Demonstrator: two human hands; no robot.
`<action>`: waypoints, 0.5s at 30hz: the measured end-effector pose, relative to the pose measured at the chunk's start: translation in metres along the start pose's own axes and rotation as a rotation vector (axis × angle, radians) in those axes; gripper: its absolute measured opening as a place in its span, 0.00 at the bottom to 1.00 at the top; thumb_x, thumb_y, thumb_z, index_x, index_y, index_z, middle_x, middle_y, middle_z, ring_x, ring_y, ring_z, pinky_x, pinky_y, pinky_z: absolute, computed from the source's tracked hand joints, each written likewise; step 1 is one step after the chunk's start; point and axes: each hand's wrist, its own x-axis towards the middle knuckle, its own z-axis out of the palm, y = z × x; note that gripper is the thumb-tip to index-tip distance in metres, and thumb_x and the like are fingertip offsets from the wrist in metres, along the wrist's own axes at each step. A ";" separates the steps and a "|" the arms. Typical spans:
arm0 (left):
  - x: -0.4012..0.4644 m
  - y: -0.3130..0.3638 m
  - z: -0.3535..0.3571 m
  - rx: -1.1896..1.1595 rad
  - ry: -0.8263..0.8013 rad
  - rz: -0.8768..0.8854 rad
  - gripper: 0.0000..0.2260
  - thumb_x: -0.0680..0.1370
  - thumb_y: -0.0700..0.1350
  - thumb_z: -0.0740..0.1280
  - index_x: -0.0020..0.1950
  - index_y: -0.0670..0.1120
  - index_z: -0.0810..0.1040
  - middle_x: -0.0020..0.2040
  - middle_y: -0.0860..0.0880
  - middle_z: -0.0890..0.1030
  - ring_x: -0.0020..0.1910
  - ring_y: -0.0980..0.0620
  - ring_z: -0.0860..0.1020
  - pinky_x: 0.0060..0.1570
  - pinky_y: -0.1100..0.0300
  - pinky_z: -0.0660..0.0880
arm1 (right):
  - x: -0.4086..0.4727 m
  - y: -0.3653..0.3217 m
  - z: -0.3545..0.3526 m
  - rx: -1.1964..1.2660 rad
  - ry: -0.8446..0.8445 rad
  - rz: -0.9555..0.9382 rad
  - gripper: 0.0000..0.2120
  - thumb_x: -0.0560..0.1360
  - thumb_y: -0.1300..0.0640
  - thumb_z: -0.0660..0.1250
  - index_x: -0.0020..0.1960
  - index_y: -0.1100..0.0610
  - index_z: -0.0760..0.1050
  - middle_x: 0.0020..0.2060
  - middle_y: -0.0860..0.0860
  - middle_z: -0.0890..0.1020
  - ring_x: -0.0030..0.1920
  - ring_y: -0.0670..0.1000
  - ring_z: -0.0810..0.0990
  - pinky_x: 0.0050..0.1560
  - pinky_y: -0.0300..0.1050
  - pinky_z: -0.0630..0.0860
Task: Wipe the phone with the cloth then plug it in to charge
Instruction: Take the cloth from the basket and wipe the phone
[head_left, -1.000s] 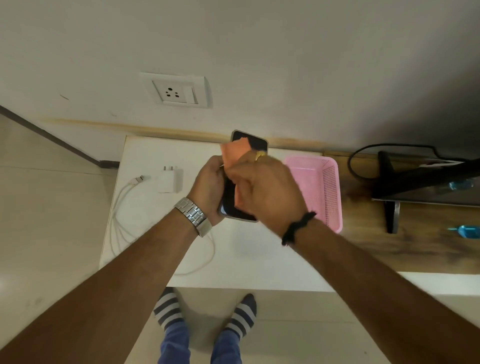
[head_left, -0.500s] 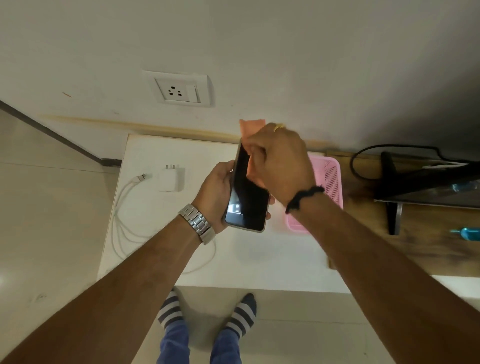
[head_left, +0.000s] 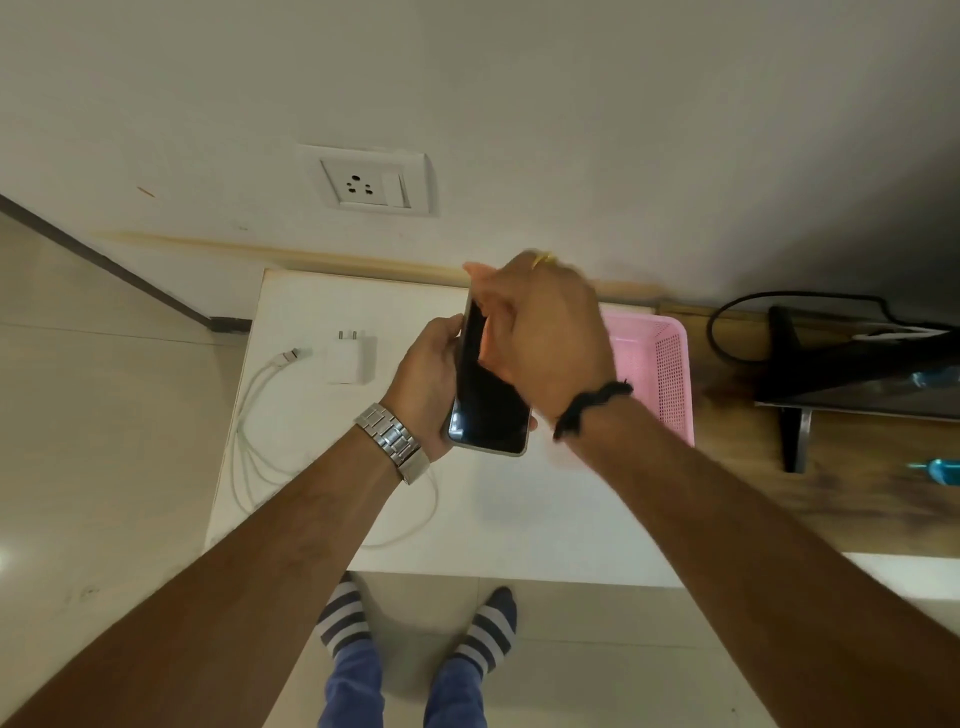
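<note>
Presently the left hand (head_left: 431, 374) clamped the phone (head_left: 485, 395) by its edges above the table (head_left: 519, 509); right hand (head_left: 545, 332) fingers pinched the cloth (head_left: 475, 270) at its far end. Judged rigid, slick, fragile.

1. I see my left hand (head_left: 434, 371) gripping the phone (head_left: 488, 400) by its left edge, dark screen facing up, above the white table (head_left: 519, 509).
2. My right hand (head_left: 545, 332) is closed over the phone's upper part; only a sliver of orange cloth (head_left: 485, 343) shows under the fingers, blurred.
3. The white charger (head_left: 349, 356) lies on the table left of the phone, its cable (head_left: 249, 441) looped beside it, apart from the phone.
4. A pink basket (head_left: 662, 364) sits on the table behind my right wrist.
5. The wall socket (head_left: 370, 183) is above the table, with nothing plugged in.
</note>
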 end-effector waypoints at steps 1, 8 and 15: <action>0.000 0.002 -0.001 0.003 0.045 0.021 0.20 0.81 0.57 0.59 0.45 0.49 0.87 0.46 0.45 0.86 0.46 0.43 0.85 0.46 0.50 0.83 | -0.013 -0.011 0.001 0.028 -0.034 -0.036 0.11 0.79 0.59 0.62 0.53 0.56 0.83 0.46 0.53 0.81 0.46 0.55 0.80 0.48 0.48 0.78; -0.007 0.001 0.000 -0.002 -0.065 -0.046 0.27 0.82 0.59 0.53 0.45 0.48 0.89 0.46 0.42 0.88 0.42 0.40 0.87 0.44 0.41 0.84 | 0.006 0.016 -0.007 -0.006 -0.025 0.017 0.10 0.76 0.66 0.64 0.49 0.59 0.83 0.47 0.56 0.82 0.47 0.56 0.80 0.48 0.49 0.78; -0.009 0.011 -0.003 0.020 0.084 0.012 0.22 0.81 0.59 0.58 0.60 0.47 0.84 0.58 0.42 0.84 0.53 0.40 0.83 0.56 0.45 0.78 | -0.036 -0.013 0.001 0.026 -0.174 -0.145 0.10 0.73 0.63 0.67 0.53 0.57 0.82 0.42 0.53 0.79 0.42 0.55 0.77 0.44 0.42 0.75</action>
